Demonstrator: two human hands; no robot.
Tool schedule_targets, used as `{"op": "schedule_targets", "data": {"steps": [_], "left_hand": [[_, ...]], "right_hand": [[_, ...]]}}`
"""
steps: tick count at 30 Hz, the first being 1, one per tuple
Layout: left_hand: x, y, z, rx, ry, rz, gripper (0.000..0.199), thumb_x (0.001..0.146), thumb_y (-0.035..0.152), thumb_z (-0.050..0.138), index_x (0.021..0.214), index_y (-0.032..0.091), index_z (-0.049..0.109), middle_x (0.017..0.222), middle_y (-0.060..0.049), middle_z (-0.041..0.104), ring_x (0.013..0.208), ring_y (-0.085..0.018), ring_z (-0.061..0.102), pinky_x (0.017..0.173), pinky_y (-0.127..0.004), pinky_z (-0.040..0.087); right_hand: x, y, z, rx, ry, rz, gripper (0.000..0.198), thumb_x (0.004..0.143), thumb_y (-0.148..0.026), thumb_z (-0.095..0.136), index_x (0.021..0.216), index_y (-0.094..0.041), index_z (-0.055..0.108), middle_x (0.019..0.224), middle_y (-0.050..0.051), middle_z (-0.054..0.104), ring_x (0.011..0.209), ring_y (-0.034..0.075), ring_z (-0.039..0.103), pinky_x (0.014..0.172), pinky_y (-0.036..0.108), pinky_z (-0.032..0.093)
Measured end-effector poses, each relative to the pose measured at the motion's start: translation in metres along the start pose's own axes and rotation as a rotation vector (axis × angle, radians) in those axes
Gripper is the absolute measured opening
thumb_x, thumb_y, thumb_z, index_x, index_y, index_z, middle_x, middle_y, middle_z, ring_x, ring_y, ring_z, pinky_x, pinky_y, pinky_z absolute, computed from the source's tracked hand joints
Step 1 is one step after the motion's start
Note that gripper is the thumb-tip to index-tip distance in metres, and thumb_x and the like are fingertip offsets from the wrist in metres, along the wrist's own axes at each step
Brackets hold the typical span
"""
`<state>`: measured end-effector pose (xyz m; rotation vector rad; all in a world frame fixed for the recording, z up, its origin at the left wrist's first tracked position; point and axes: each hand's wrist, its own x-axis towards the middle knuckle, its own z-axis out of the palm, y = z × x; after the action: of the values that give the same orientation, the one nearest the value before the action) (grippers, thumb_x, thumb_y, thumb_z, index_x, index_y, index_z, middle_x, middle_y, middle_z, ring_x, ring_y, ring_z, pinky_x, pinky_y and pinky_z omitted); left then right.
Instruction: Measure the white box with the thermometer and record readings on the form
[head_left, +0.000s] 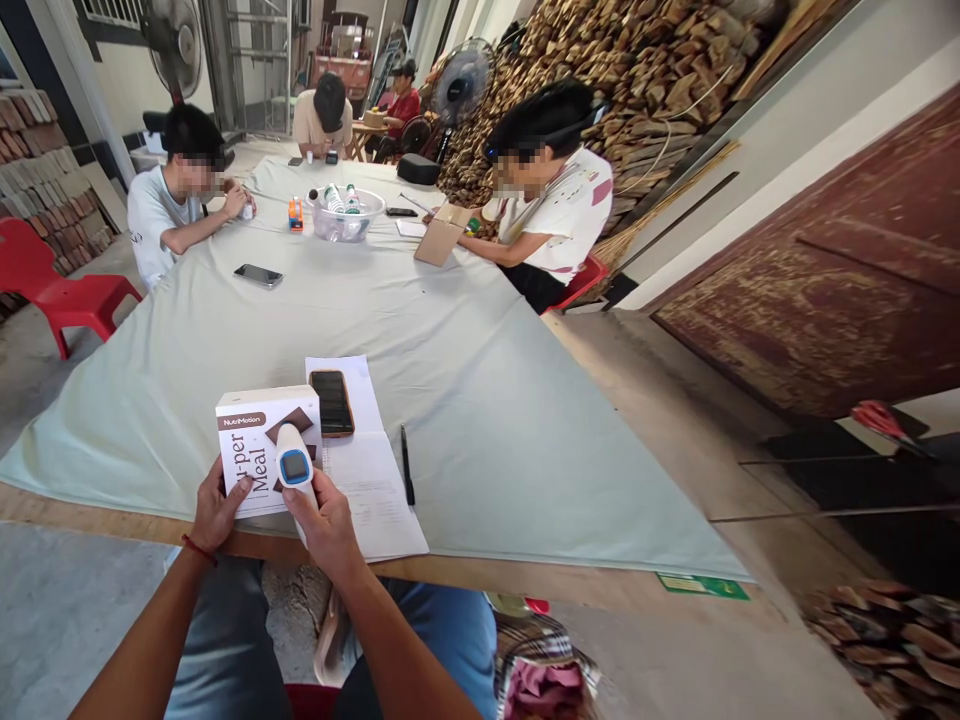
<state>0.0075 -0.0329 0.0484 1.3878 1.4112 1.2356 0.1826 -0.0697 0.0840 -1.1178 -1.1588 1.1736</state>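
Note:
My left hand grips the lower left side of a white box printed with "NutriMotion" and "Meal", its thumb on the front. In my right hand is a white infrared thermometer with a blue-rimmed screen, fingers wrapped round its handle. The thermometer is in front of the box and hides part of its print. Just right of the box, a phone in an orange-edged case lies on white paper sheets. A black pen rests along the sheets' right edge.
A pale green cloth covers the table. Farther back are another phone, a clear plastic bowl with bottles, an orange box and a cardboard piece. People sit along both sides and beyond; a red chair stands left.

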Motion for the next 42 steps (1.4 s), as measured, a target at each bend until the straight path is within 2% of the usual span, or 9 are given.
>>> {"op": "schedule_targets", "data": {"steps": [14, 18, 23, 28, 34, 38, 39, 40, 42], "left_hand": [[0.001, -0.004, 0.002, -0.035, 0.026, -0.004, 0.072, 0.066, 0.068, 0.069, 0.108, 0.012, 0.056, 0.106, -0.015, 0.071, 0.097, -0.029, 0.068, 0.085, -0.041, 0.057], [-0.001, 0.005, -0.002, -0.016, 0.106, -0.028, 0.069, 0.061, 0.065, 0.072, 0.102, 0.013, 0.057, 0.103, -0.013, 0.07, 0.095, -0.027, 0.066, 0.083, -0.039, 0.056], [0.015, 0.011, -0.008, 0.071, 0.382, 0.054, 0.06, 0.063, 0.05, 0.075, 0.106, 0.015, 0.053, 0.106, -0.009, 0.066, 0.095, -0.022, 0.064, 0.085, -0.038, 0.054], [0.05, 0.014, -0.002, -0.014, 0.396, 0.236, 0.055, 0.067, 0.039, 0.074, 0.107, 0.02, 0.041, 0.122, -0.007, 0.058, 0.116, -0.023, 0.059, 0.103, -0.043, 0.045], [0.081, -0.008, 0.001, 0.09, 0.38, 0.151, 0.076, 0.056, 0.04, 0.083, 0.108, 0.02, 0.031, 0.12, -0.008, 0.052, 0.108, -0.021, 0.058, 0.099, -0.045, 0.049], [0.057, -0.034, 0.0, 0.431, 0.619, 0.149, 0.087, 0.047, 0.04, 0.089, 0.111, 0.014, 0.036, 0.127, -0.015, 0.044, 0.124, -0.032, 0.044, 0.11, -0.056, 0.038], [0.044, -0.038, 0.003, 0.472, 0.632, 0.184, 0.082, 0.054, 0.042, 0.086, 0.114, 0.013, 0.038, 0.127, -0.016, 0.043, 0.123, -0.033, 0.045, 0.107, -0.057, 0.041], [0.03, -0.04, 0.007, 0.511, 0.613, 0.256, 0.076, 0.06, 0.044, 0.082, 0.115, 0.012, 0.041, 0.123, -0.015, 0.046, 0.118, -0.032, 0.048, 0.103, -0.056, 0.044], [0.003, -0.039, 0.02, 0.588, 0.378, 0.455, 0.052, 0.076, 0.045, 0.073, 0.111, 0.014, 0.049, 0.11, -0.01, 0.054, 0.108, -0.028, 0.055, 0.098, -0.051, 0.048]], "right_hand": [[-0.011, -0.008, -0.006, 0.179, -0.078, 0.098, 0.041, 0.08, -0.046, 0.065, 0.108, -0.016, 0.067, 0.102, 0.006, 0.071, 0.095, 0.023, 0.063, 0.086, 0.032, 0.05], [-0.032, -0.019, -0.03, 0.182, -0.012, 0.116, 0.044, 0.08, -0.045, 0.067, 0.114, -0.017, 0.067, 0.107, 0.005, 0.071, 0.098, 0.023, 0.064, 0.088, 0.032, 0.051], [-0.058, -0.02, -0.074, 0.111, 0.12, 0.19, 0.046, 0.074, -0.04, 0.072, 0.114, -0.018, 0.068, 0.105, 0.005, 0.072, 0.097, 0.023, 0.066, 0.087, 0.032, 0.053], [-0.077, -0.015, -0.106, 0.039, 0.229, 0.215, 0.046, 0.075, -0.041, 0.072, 0.115, -0.019, 0.069, 0.108, 0.005, 0.073, 0.099, 0.023, 0.067, 0.09, 0.033, 0.053], [-0.087, -0.011, -0.121, 0.018, 0.277, 0.198, 0.048, 0.076, -0.042, 0.072, 0.117, -0.019, 0.068, 0.109, 0.005, 0.073, 0.1, 0.024, 0.067, 0.089, 0.034, 0.055], [-0.085, 0.011, -0.14, -0.166, 0.31, 0.188, 0.05, 0.079, -0.047, 0.068, 0.121, -0.019, 0.065, 0.114, 0.008, 0.071, 0.102, 0.025, 0.066, 0.091, 0.037, 0.053], [-0.081, 0.019, -0.149, -0.266, 0.34, 0.171, 0.051, 0.079, -0.048, 0.067, 0.121, -0.018, 0.064, 0.115, 0.01, 0.07, 0.103, 0.026, 0.066, 0.092, 0.039, 0.053], [-0.076, 0.027, -0.159, -0.39, 0.391, 0.146, 0.052, 0.079, -0.048, 0.066, 0.121, -0.018, 0.064, 0.115, 0.011, 0.069, 0.104, 0.027, 0.065, 0.093, 0.04, 0.052], [-0.061, 0.042, -0.182, -0.678, 0.479, 0.11, 0.053, 0.078, -0.048, 0.064, 0.12, -0.016, 0.064, 0.113, 0.014, 0.067, 0.105, 0.029, 0.062, 0.094, 0.043, 0.05]]}}
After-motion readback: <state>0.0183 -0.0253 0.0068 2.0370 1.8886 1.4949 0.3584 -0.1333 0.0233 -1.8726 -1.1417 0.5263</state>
